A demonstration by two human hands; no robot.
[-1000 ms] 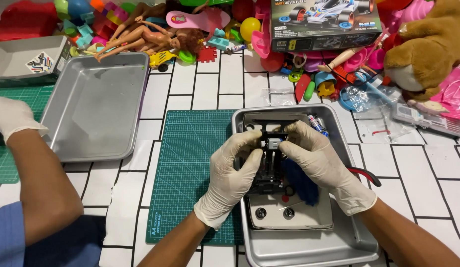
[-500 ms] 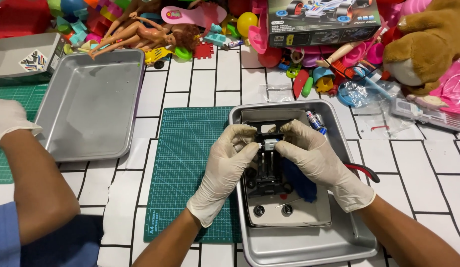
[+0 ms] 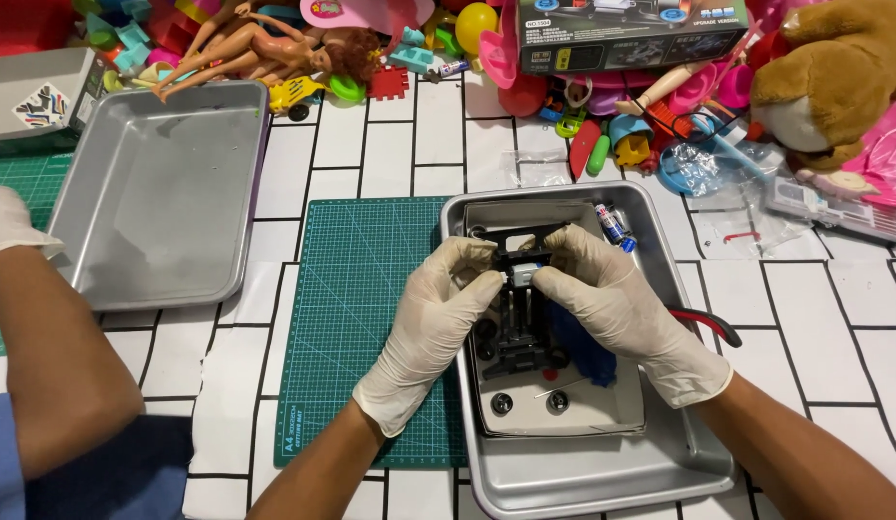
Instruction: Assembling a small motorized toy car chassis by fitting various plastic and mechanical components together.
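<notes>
Both my hands wear white gloves and work over a metal tray point(image 3: 694, 453). My left hand point(image 3: 434, 323) and my right hand point(image 3: 617, 308) pinch a black toy car frame point(image 3: 520, 323) from either side, with a small silver motor point(image 3: 525, 273) between my fingertips. The frame rests on a pale sheet point(image 3: 602, 409) in the tray. A blue piece point(image 3: 585, 351) lies under my right palm, partly hidden. Two small black wheels point(image 3: 530, 403) sit near the sheet's front edge.
A green cutting mat point(image 3: 356, 289) lies left of the tray. An empty metal tray point(image 3: 154, 193) stands at the left. Another person's gloved hand and forearm point(image 3: 34, 318) rest at far left. Dolls, a plush toy point(image 3: 833, 77) and a toy box point(image 3: 631, 34) crowd the back. Red-handled pliers point(image 3: 708, 323) lie at the right.
The view has drifted slightly, so everything sits a little lower. My hands stay on the car frame with only small finger shifts.
</notes>
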